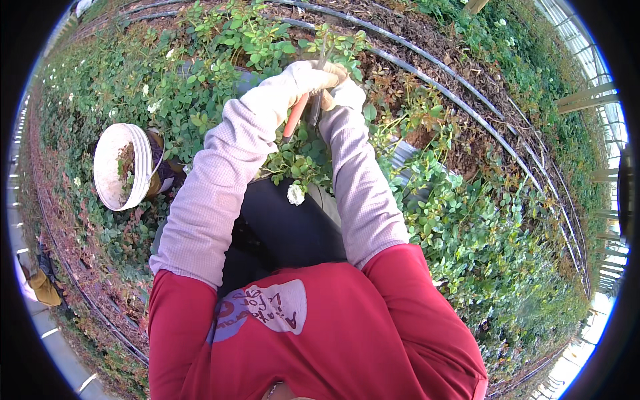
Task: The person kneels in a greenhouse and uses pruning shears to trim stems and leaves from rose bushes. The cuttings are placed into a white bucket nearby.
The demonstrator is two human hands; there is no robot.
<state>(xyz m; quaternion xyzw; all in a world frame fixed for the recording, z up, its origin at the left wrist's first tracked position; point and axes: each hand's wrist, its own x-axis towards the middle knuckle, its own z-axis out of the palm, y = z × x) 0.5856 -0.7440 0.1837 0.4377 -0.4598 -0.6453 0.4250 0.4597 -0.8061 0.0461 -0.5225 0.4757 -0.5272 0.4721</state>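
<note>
My left hand (297,82), in a pale glove, is closed around a tool with an orange-red handle (296,116), which points down toward me. My right hand (341,82), gloved too, meets it from the other side, with fingers overlapping, so its hold is hard to make out. A dark metal piece (316,109) shows between the hands, and narrow metal tips (324,50) stick up above them. Whether these belong to one tool or two cannot be told. Leafy rose bushes (300,165) surround both hands, and a white rose (295,194) stands nearer my lap.
A white plastic bucket (147,165) with plant bits inside sits tilted among bushes at the left. Grey irrigation hoses (440,85) curve along the soil ahead and to the right. Wooden posts (585,100) stand at the far right. Something brown (44,290) lies at the left rim.
</note>
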